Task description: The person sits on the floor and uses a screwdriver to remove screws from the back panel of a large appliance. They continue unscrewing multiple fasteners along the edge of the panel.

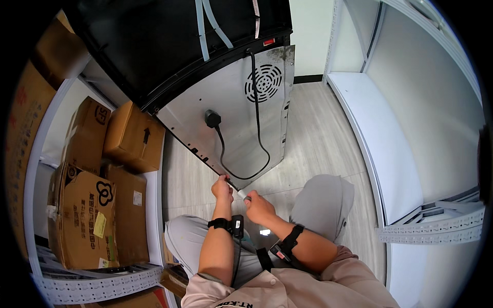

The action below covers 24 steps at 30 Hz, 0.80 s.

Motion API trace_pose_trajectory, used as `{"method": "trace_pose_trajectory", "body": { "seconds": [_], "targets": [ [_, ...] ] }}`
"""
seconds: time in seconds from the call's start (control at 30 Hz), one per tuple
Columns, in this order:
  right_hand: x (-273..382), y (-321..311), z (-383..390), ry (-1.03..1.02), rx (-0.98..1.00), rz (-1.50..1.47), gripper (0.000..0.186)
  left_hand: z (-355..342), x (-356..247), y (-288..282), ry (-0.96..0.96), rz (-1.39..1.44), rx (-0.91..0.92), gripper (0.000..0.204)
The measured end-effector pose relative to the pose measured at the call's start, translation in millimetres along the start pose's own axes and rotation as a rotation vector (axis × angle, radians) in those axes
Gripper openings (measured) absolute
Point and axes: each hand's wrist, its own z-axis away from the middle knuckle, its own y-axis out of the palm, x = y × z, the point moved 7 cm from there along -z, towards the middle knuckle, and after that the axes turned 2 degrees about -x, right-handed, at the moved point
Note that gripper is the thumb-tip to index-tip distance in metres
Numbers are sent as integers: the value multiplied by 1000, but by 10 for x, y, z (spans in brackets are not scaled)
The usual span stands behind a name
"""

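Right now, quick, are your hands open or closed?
Left hand: closed; can't tell what, if anything, it holds.
Right hand: closed around a pale object, kind unclear.

Grey vented metal panel (231, 136) is facing near, stained far right; small white piece (242, 194) is sitting by its near corner.

The panel (239, 123) before me is grey metal, smooth with a dull sheen, rough-looking and blotched at its upper right corner. Above it, the black housing (154, 41) looks like plastic, faintly glossy. The pale piece (242, 194) in my right hand (260, 208) looks smooth. My trousers (323, 205) are matt cloth; the cartons (84, 210) at left, matt cardboard; the floor (321, 133), slightly glossy.
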Motion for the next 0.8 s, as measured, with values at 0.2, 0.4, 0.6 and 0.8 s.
{"method": "trace_pose_trajectory", "body": {
  "seconds": [0.2, 0.4, 0.6, 0.8],
  "targets": [
    [33, -39, 24, 3, 14, -13, 34, -12, 5, 2, -18, 62, 27, 16],
    [-58, 52, 68, 74, 131, 0, 35, -16, 2, -3, -41, 43, 25, 13],
    [-17, -52, 79, 76, 106, 66, 35, 19, -32, -14, -13, -68, -13, 14],
    [94, -214, 99, 57, 80, 124, 32, 82, -63, -11, 13, -174, -30, 15]
  ]
}}
